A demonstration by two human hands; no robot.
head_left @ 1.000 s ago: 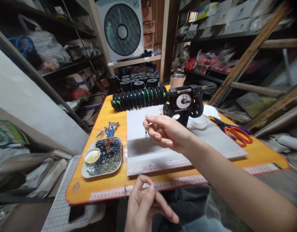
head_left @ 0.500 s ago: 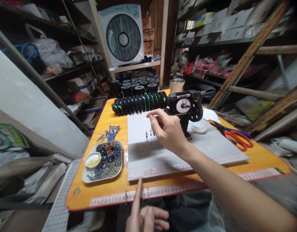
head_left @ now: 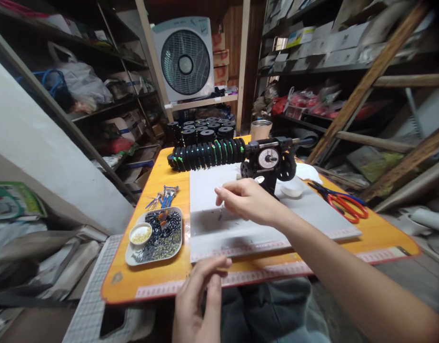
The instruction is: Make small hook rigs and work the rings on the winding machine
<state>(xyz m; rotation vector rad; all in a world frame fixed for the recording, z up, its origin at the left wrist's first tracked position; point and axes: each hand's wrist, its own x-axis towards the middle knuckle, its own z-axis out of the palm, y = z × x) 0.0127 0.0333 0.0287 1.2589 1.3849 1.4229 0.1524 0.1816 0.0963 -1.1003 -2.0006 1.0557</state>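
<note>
My right hand (head_left: 246, 200) hovers over the white board (head_left: 205, 236), thumb and fingertips pinched together. Whatever lies between those fingertips is too small to make out. A tiny dark piece (head_left: 220, 216) shows just under them. My left hand (head_left: 201, 295) is at the table's near edge, palm inward, with the thumb apart from the loosely bent fingers and nothing visible in it. Behind the right hand stands a black geared machine with a round dial (head_left: 268, 158). From it a row of black ribbed discs (head_left: 208, 155) with green bits stretches left.
Left of the board sits a tray (head_left: 153, 259) of small dark parts, holding a small white cup (head_left: 140, 233) of yellowish bits. Blue-handled pieces (head_left: 167, 196) lie behind it. Red-handled scissors (head_left: 348, 209), a tape roll (head_left: 291, 187) and a tumbler (head_left: 261, 129) are right and behind.
My right hand has moved down, toward me, its fingers drawn closer together. My left hand's pointing index finger has bent in. Small dark pieces seen upright near the right fingertips no longer show there.
</note>
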